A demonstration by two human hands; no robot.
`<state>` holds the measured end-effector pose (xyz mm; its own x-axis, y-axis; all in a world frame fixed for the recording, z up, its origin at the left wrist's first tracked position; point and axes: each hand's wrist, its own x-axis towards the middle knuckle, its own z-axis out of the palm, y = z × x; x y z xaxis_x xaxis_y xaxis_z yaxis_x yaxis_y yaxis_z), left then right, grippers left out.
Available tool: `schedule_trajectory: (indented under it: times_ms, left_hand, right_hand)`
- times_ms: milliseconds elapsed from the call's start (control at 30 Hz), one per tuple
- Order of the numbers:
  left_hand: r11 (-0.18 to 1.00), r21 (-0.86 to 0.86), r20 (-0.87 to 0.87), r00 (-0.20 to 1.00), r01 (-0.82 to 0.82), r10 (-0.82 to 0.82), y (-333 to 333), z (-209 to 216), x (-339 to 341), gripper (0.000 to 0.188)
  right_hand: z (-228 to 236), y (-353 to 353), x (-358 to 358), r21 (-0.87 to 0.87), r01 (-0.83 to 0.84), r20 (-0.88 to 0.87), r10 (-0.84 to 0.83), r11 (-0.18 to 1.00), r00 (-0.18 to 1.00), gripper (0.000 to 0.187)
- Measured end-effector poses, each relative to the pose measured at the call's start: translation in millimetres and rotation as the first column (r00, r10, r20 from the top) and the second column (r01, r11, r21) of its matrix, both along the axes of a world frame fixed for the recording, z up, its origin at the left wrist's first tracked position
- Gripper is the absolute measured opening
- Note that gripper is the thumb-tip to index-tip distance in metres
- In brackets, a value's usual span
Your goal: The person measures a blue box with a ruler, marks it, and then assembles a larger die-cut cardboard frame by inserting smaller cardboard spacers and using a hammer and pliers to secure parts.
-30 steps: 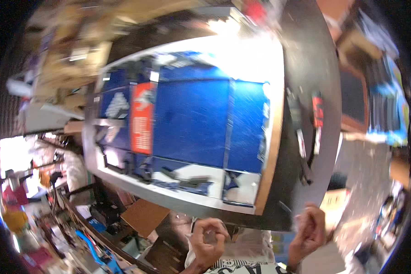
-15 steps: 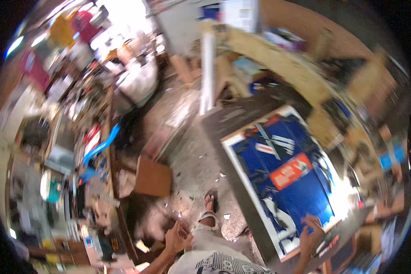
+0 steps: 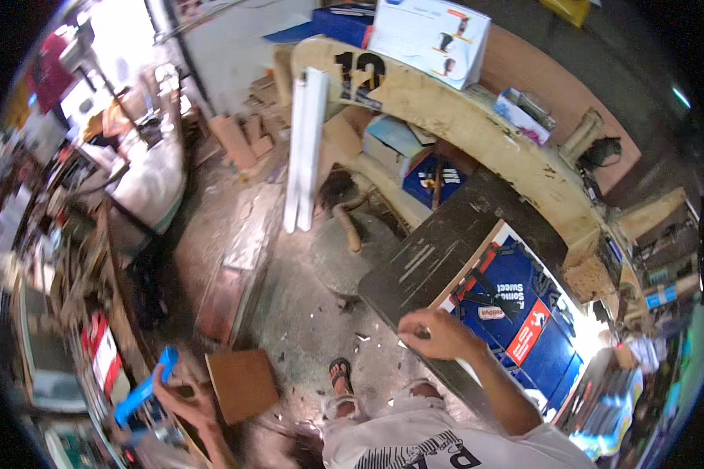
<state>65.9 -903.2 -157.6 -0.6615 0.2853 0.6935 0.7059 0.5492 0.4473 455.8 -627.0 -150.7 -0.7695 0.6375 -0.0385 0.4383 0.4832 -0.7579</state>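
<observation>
My left hand (image 3: pixel 188 405) is at the cluttered bench on the left, thumb and fingers apart. Its fingertips overlap a bright blue curved strip (image 3: pixel 142 391) on the bench edge; I cannot tell whether they touch it. My right hand (image 3: pixel 440 334) is over the near left edge of the dark table, fingers curled in toward the thumb. Whatever it may hold is too small or hidden. Beneath and beyond that forearm lies a blue printed panel (image 3: pixel 489 316) with a pale border and a red label (image 3: pixel 529 332). Dark strips lie along its far part.
A brown square board (image 3: pixel 242 384) leans by the left bench. White long bars (image 3: pixel 303 148) stand upright beyond the floor scraps. A curved yellowish wooden piece (image 3: pixel 438 105) arches behind the dark table (image 3: pixel 391 273), with a white box (image 3: pixel 430 39) on top. A round stool-like block (image 3: pixel 344 254) stands behind.
The view has swung to the right. My left hand has moved from beside my leg to the blue strip. My right hand has left the panel's near corner and moved leftward to the table edge.
</observation>
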Motion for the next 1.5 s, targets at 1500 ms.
schedule_trajectory:
  times_ms: [1500]
  left_hand:
    - [0.571, -0.232, 0.229, 0.615, 0.787, -0.754, 108.6, 5.5, 146.8, 0.031]
  right_hand:
    - [-37.4, -142.2, 117.3, -0.796, 0.534, -0.366, -0.929, 0.286, -0.048, 0.027]
